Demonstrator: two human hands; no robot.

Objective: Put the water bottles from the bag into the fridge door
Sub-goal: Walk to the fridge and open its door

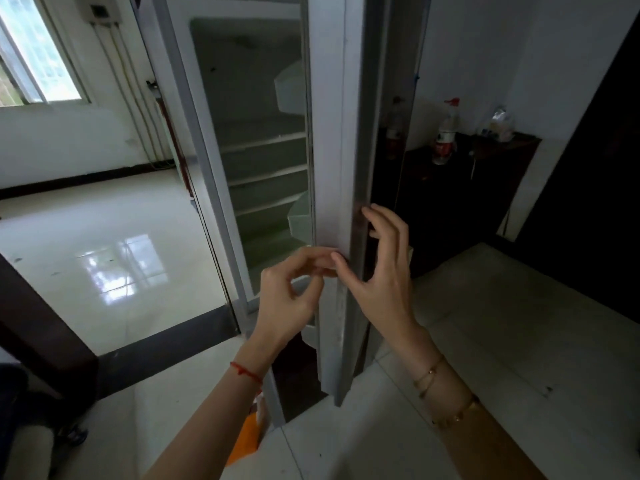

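The fridge door (329, 150) stands ajar, seen edge-on in the middle of the view. Its translucent door bins (299, 216) show just left of the edge and hold no bottles that I can see. My left hand (294, 292) curls its fingers onto the door's inner edge at waist height. My right hand (381, 268) lies spread against the door's outer edge, thumb touching the left fingers. An orange bag (246, 438) peeks out on the floor under my left forearm, its contents hidden. One water bottle (445, 140) with a red label stands on a dark cabinet to the right.
The fridge interior (263, 161) shows several bare white shelves. The dark cabinet (460, 188) at right also carries a clear plastic bag (498, 124). Glossy tiled floor (114, 265) stretches to the left under a window. A dark door frame (38, 327) stands at lower left.
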